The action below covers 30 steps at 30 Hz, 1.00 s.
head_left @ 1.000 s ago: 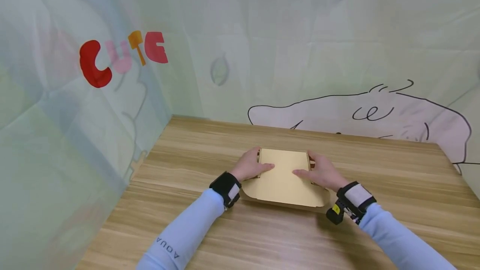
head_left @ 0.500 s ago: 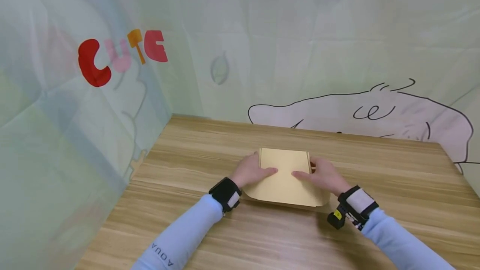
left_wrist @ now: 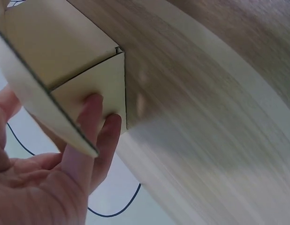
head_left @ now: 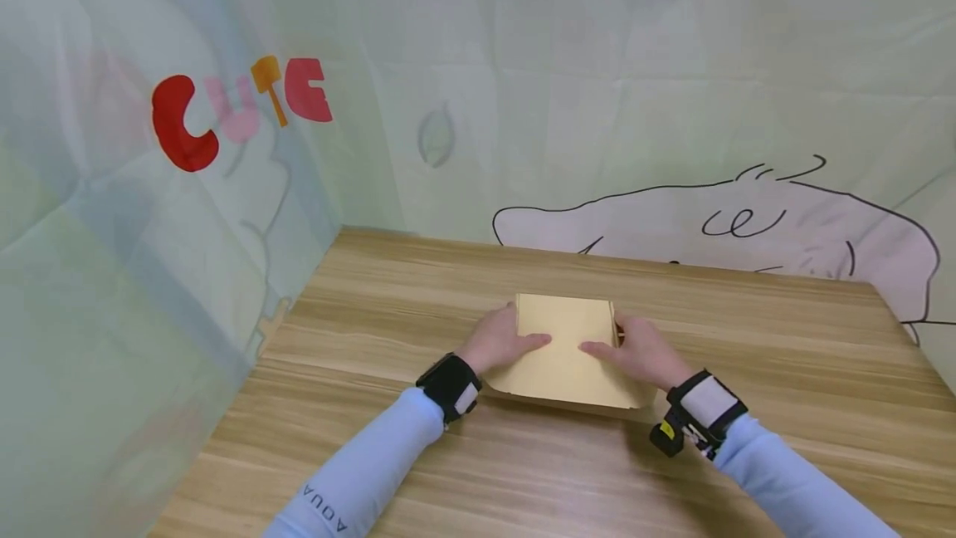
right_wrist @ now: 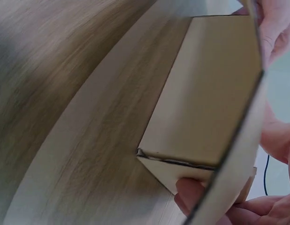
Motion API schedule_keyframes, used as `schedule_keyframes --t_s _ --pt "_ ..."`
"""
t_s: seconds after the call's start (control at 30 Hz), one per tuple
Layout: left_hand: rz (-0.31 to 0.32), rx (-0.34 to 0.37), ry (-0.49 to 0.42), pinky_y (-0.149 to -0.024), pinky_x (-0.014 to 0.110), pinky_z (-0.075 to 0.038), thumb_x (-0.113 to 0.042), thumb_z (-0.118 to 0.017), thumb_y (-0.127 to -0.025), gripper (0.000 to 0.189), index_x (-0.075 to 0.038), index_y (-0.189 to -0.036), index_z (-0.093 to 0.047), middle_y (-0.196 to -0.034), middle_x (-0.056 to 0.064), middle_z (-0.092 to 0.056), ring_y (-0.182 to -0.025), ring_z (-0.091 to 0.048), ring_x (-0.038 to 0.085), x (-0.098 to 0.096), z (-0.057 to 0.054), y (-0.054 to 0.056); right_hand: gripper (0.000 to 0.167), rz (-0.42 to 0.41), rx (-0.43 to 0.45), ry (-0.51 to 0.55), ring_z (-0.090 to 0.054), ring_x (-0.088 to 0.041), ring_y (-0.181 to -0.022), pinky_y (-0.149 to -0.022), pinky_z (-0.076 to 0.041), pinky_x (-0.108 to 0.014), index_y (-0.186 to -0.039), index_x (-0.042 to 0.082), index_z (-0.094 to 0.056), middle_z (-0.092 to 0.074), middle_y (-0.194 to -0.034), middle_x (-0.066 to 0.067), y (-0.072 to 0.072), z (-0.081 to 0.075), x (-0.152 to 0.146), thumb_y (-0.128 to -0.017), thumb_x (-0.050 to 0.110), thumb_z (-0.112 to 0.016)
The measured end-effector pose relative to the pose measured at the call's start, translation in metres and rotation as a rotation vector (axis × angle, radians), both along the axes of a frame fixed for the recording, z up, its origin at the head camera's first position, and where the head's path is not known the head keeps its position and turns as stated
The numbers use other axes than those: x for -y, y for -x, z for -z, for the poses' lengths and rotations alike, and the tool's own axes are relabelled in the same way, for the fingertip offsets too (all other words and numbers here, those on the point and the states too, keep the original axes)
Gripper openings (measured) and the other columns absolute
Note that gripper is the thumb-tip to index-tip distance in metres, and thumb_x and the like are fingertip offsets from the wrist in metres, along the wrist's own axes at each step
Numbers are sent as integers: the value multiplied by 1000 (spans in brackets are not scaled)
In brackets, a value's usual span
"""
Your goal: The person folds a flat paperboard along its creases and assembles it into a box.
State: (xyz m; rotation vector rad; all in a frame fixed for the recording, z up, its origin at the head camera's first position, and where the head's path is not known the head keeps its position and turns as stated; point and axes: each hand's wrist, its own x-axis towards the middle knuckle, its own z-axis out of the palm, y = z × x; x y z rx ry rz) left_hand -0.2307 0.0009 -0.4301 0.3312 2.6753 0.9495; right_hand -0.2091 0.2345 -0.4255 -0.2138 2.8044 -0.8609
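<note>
A plain tan cardboard box (head_left: 563,376) sits at the middle of the table with its lid folded over the top. My left hand (head_left: 499,342) holds its left side, thumb lying on the lid. On the opposite side my right hand (head_left: 646,350) does the same, and the two thumbs point at each other. In the left wrist view, fingertips press the box's end wall (left_wrist: 114,89) under the overhanging lid flap (left_wrist: 39,101). The right wrist view has fingers tucked beneath the flap (right_wrist: 241,150), against the other end; the front wall (right_wrist: 201,89) stands below. The box's inside is hidden.
The wood-grain table (head_left: 418,471) extends around the box on all sides. A printed cloth backdrop (head_left: 463,65) rises behind its far edge and along the left. Both wrists carry black straps (head_left: 448,387) with small cameras.
My left hand has shifted slightly nearer and now covers the gap at the lid's left side. The right hand has slid a little too. The box stays in place.
</note>
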Motion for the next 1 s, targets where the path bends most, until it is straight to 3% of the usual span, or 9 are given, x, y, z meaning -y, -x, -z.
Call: schedule_keyframes --t_s 0.13,0.27,0.37,0.43,0.5,0.57,0.67,0.73,1.0 --pt "12 -25 -53 -77 29 -51 -45 -69 -93 55 -10 -133 -56 -99 6 -66 -79 -56 15 1 -1 -1 86 -5 1 -2 -59 -22 -80 -64 -47 -29 -142 -13 -45 -62 -126 -36 -1 -1 1 -92 53 -68" --pt "21 -34 -82 -75 28 -49 -44 -69 -94 52 -12 -133 -56 -95 3 -64 -77 -55 13 3 -1 -2 91 -8 -6 -13 -58 -22 -78 -61 -46 -28 -145 -14 -40 -63 -123 -34 -1 0 0 -92 54 -67" --pt "34 -41 -76 -81 31 -53 -45 -68 -95 56 -11 -136 -53 -108 7 -68 -86 -61 17 4 1 -3 88 -14 -17 -12 -59 -21 -75 -59 -47 -28 -142 -15 -44 -66 -108 -29 -2 1 -1 -92 53 -68" --pt "36 -33 -60 -95 37 -54 -49 -65 -95 69 -4 -145 -46 -130 16 -65 -108 -65 24 6 1 -5 86 -16 -20 -11 -59 -21 -74 -59 -49 -29 -139 -16 -45 -66 -103 -27 -3 1 -2 -92 53 -67" --pt "29 -27 -51 -111 43 -47 -53 -62 -96 84 1 -154 -34 -150 21 -51 -132 -56 31 8 1 -6 88 -13 -17 -11 -60 -24 -78 -64 -52 -32 -140 -18 -44 -65 -106 -30 -4 0 -2 -93 54 -66" --pt "22 -35 -39 -120 46 -37 -57 -59 -95 95 4 -158 -22 -161 24 -34 -147 -40 35 11 0 -6 94 -7 -15 -16 -66 -36 -95 -79 -58 -43 -145 -18 -36 -61 -123 -38 -5 -1 -2 -94 57 -62" --pt "37 -98 -24 -124 47 -29 -59 -56 -96 95 1 -160 -18 -165 22 -27 -152 -31 35 14 -3 -5 99 -28 -66 -25 -51 -53 -129 -105 -47 -61 -150 -18 -25 -38 -148 -43 -6 -3 -4 -96 58 -59" --pt "68 -162 5 -125 47 -28 -59 -56 -97 92 -2 -160 -21 -166 19 -27 -153 -30 34 17 -6 -3 97 -64 -129 -31 -35 -57 -141 -112 -35 -66 -152 -16 -24 -29 -154 -41 -6 -4 -6 -97 55 -59" --pt "248 -318 186 -120 51 -36 -64 -59 -93 88 -13 -159 -32 -168 12 -25 -155 -25 32 22 -7 -7 90 -250 -339 -101 -38 -55 -140 -110 -37 -67 -149 -10 -38 -34 -157 -34 -6 -1 -13 -90 49 -72"
